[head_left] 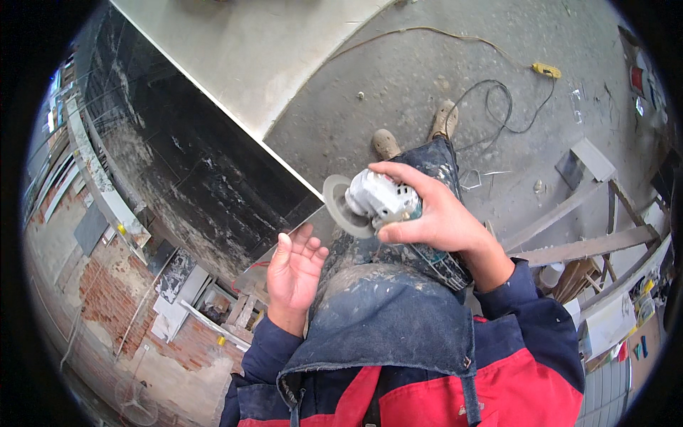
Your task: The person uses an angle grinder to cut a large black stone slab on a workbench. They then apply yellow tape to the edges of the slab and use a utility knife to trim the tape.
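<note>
Angle grinder sat in the right grip

That grip was wrapped around its pale head, disc to the left. The left grip was spread, palm up, just beside the dark panel, whose corner stood near the disc. A yellow connector lay on the floor beyond.

Navy-and-red jacket under a worn blue apron
Dark navy sleeves, bright red panels and a small pale emblem mark the jacket; the apron has narrow matching straps and whitish smears; dark, pale-streaked legwear shows above beige, rounded clogs; the hands are bare
</note>
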Demonstrator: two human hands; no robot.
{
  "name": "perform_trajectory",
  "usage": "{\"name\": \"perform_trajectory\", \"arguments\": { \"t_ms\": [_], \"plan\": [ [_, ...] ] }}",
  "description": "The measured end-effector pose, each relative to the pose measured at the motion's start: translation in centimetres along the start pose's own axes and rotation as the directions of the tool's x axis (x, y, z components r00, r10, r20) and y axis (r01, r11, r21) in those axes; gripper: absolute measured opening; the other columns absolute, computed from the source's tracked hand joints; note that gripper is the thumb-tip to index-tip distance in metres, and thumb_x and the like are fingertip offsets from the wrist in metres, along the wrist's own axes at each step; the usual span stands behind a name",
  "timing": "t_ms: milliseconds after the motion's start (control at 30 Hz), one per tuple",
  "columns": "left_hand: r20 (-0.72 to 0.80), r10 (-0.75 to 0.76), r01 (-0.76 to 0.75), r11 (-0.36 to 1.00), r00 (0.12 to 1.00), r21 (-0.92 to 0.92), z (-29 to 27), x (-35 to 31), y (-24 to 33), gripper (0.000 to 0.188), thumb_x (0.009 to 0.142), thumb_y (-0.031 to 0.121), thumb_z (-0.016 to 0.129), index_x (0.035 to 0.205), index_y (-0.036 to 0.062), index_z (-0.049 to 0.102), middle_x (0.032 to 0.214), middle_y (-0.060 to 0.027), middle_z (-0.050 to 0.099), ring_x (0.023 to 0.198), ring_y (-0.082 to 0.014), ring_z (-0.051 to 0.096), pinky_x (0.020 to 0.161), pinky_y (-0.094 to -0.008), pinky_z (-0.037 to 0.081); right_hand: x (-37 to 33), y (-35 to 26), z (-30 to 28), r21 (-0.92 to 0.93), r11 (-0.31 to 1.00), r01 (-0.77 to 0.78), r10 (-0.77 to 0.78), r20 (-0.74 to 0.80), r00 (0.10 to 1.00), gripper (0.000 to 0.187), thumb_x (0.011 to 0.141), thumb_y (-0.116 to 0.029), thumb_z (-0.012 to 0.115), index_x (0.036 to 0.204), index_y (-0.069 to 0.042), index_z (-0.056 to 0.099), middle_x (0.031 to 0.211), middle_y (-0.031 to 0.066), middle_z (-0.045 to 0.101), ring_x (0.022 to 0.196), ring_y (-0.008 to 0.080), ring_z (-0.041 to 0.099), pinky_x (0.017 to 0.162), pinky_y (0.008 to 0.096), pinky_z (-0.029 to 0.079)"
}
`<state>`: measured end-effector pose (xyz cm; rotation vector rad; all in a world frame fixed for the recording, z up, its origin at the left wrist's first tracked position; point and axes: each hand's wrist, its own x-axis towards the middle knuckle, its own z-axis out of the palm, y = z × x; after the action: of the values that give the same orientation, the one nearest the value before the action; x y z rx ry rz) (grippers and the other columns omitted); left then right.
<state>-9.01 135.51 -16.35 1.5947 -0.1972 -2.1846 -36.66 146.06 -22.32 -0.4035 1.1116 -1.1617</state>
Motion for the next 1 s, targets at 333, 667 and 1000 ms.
{"name": "perform_trajectory", "arguments": {
  "t_ms": [333, 667, 1000],
  "plan": [
    [0.084, 0.011, -0.009, 1.000, 0.996, -0.023, -0.5, 0.0, -0.1, 0.035, 0.108, 0.035, 0.047, 0.127, 0.0085, 0.061, 0.131, -0.0099, 0.067, 0.107, -0.0241, 0.066, 0.096, -0.0467, 0.053, 1.7, 0.7, -0.8, -0.108, 0.994, -0.026, 0.022, -0.038, 0.999, 0.085, 0.070, -0.018, 0.086, 0.145, -0.001, 0.049, 0.133, 0.0137, 0.061, 0.123, 0.0215, 0.056, 0.108, 0.0331, 0.042],
    [0.021, 0.000, 0.000, 1.000, 1.000, 0.002, -0.1, 0.1, 0.0, 0.036, 0.108, 0.035, 0.049, 0.128, 0.0086, 0.061, 0.130, -0.0099, 0.066, 0.106, -0.0239, 0.066, 0.095, -0.0459, 0.053, 0.2, -0.3, 0.1, -0.110, 0.992, 0.064, -0.064, 0.006, 0.998, 0.083, 0.071, -0.017, 0.085, 0.145, -0.003, 0.049, 0.131, 0.0118, 0.061, 0.123, 0.0212, 0.056, 0.107, 0.0337, 0.042],
    [-0.007, 0.004, -0.004, 1.000, 1.000, 0.027, 0.4, -0.1, 0.0, 0.035, 0.106, 0.035, 0.053, 0.128, 0.0090, 0.060, 0.129, -0.0109, 0.066, 0.105, -0.0232, 0.064, 0.092, -0.0442, 0.054, 0.3, 0.1, -0.1, -0.060, 0.996, 0.061, -0.063, -0.024, 0.998, 0.085, 0.069, -0.017, 0.086, 0.144, -0.002, 0.050, 0.132, 0.0121, 0.061, 0.124, 0.0203, 0.056, 0.107, 0.0336, 0.043]
  ]
}}
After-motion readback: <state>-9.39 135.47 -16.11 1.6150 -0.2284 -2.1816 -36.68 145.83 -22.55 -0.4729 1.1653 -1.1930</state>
